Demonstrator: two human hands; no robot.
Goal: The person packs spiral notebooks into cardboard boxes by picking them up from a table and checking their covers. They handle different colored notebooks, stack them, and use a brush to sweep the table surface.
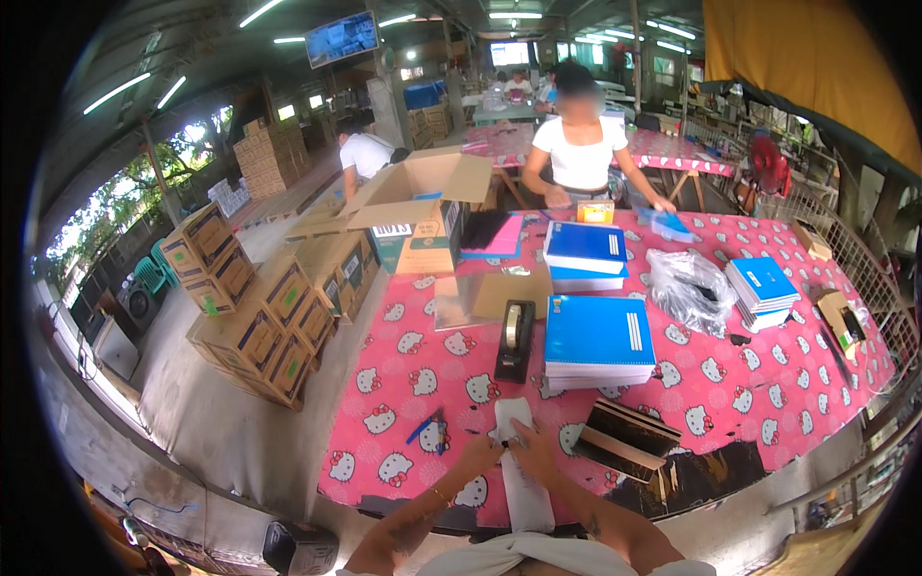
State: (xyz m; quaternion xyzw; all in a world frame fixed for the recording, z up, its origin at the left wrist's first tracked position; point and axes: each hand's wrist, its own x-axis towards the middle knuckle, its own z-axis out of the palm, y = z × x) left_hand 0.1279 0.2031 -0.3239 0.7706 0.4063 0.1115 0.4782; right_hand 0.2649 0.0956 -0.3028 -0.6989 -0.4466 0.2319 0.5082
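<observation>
Near the table's front edge, my left hand (479,451) and my right hand (532,451) meet over a long white strip (526,492), folded paper or cloth, I cannot tell which. Fingers of both hands are closed on its middle, close together. A small dark spot shows between the fingertips, too small to name. Beyond the strip stands a black tape dispenser (515,341). To its right is a stack of blue spiral notebooks (598,331). A small blue-handled tool (426,431), perhaps a cutter or scissors, lies left of my left hand.
A dark open box (627,439) lies right of my hands. Further off are more blue notebooks (584,245), a clear plastic bag (687,290) and another notebook stack (764,288). Cartons (423,216) stand at left. A co-worker (579,154) is across the pink table (413,370).
</observation>
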